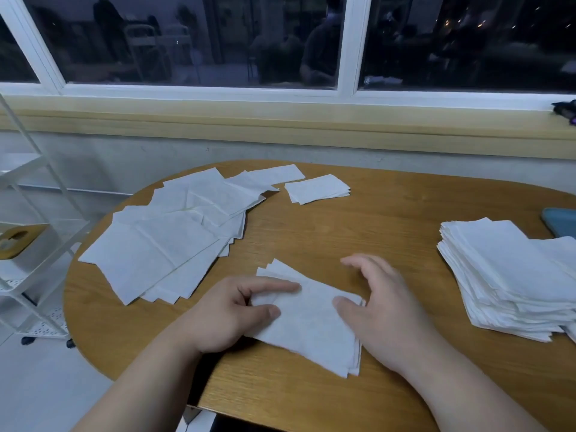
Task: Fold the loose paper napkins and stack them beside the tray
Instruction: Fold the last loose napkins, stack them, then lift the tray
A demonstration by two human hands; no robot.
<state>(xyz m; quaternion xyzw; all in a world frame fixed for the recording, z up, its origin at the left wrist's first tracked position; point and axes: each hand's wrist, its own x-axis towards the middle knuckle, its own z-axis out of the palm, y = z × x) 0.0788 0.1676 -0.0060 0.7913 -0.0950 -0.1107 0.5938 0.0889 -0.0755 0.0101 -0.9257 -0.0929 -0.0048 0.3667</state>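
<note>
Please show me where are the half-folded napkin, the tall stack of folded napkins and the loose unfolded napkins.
half-folded napkin [311, 325], head view, its flat middle.
tall stack of folded napkins [498, 269], head view, top sheet.
loose unfolded napkins [162, 247], head view, nearest large sheet.

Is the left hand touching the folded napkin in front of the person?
Touching. In the head view the left hand pinches the folded napkin at its left end between thumb and index finger.
</note>
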